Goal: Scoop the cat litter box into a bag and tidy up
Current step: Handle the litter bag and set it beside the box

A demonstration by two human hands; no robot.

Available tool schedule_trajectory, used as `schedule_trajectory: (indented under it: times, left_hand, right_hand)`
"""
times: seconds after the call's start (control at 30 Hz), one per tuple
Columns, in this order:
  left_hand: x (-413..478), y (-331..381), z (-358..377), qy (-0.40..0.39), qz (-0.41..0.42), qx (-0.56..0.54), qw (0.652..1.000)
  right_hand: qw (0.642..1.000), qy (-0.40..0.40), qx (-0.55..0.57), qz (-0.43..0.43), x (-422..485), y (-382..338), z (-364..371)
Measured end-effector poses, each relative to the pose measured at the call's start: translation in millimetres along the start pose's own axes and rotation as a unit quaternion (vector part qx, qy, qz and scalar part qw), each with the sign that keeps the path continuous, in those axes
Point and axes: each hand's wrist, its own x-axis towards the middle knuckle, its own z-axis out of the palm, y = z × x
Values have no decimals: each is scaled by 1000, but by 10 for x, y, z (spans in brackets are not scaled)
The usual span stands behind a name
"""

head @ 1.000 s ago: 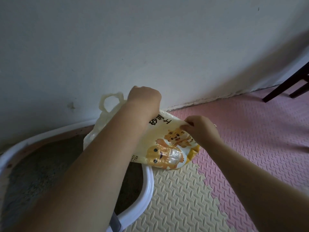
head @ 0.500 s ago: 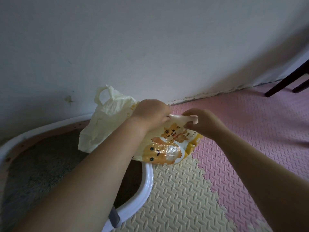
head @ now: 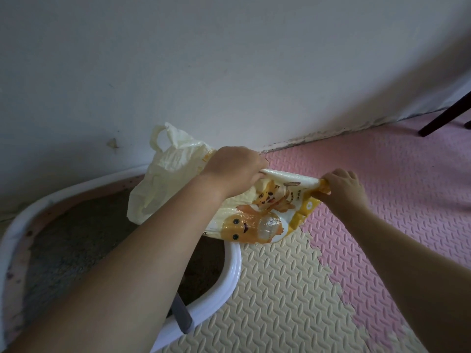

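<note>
A white litter box [head: 233, 271] with dark grey litter [head: 76, 240] fills the lower left. At its far right corner stands a yellow and white litter bag [head: 257, 220] printed with cartoon cats. My left hand [head: 234, 169] grips the bag's top edge on the left. My right hand [head: 342, 186] pinches the same edge on the right, and the edge is stretched between them. A pale yellow plastic bag [head: 165, 174] with a loop handle lies behind the printed bag, over the box. A grey handle [head: 182, 318] pokes out under my left forearm at the box's rim.
A white wall [head: 229, 72] runs close behind the box. Cream foam floor tiles [head: 275, 301] and pink foam floor tiles [head: 395, 187] cover the floor to the right. A dark furniture leg [head: 446, 115] stands at the far right by the wall.
My right hand moved to the right along the bag's top edge, pulling it taut away from my left hand. My left hand came down off the bag's top to grip that edge.
</note>
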Motion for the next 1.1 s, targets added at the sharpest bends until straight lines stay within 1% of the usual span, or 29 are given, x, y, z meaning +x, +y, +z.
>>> schedule_trajectory:
  times: [0.03,0.13,0.33,0.47,0.63,0.7,0.8,0.87,0.93,1.03,1.1]
  left_hand:
    - [-8,11,5,0,-1,-3,1000]
    - [-21,65,6,1,4,-2,1000]
    - [-48,218,0,-7,-6,-17,1000]
    - [-54,291,-97,-17,-57,-72,996]
    - [-40,472,-158,-29,-84,-134,987]
    - [-17,504,-108,-37,-101,-143,984]
    - [15,504,-45,-75,-95,-156,980]
    - [34,556,15,-104,-82,-158,979]
    - [64,625,103,-132,-77,-168,974]
    - [114,679,215,-125,-60,-172,975]
    - [139,669,239,-104,-55,-168,979]
  right_hand:
    - [1000,3,13,10,-19,23,30]
    - [989,-41,135,55,-32,67,53]
    - [972,-31,218,76,-129,91,42]
    - [966,-41,249,60,-177,-40,-117]
    - [960,-8,281,11,-208,-363,-495]
    - [958,-1,288,8,-274,-447,-603]
    - [962,1,271,16,-417,-482,-673]
    - [970,-17,244,6,-529,-504,-652]
    - [968,-25,249,10,-623,-519,-564]
    - [954,-3,297,33,-741,-521,-429]
    - [925,12,373,68,-772,-507,-451]
